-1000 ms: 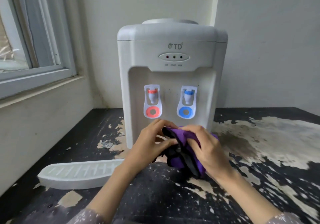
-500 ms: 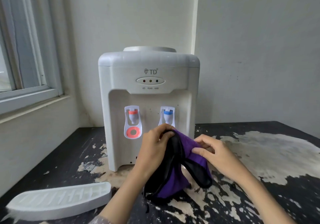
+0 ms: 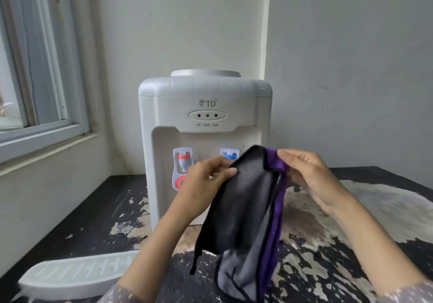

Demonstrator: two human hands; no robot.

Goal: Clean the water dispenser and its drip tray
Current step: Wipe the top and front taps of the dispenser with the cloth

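Since a moment ago both hands have lifted and spread the cloth (image 3: 248,211). Nearest, the drip tray (image 3: 70,277) lies on the table (image 3: 93,211), lower left. Left hand (image 3: 203,185) and right hand (image 3: 309,176) pinch the cloth's top edge, seemingly by its corners, before the water dispenser (image 3: 205,120).
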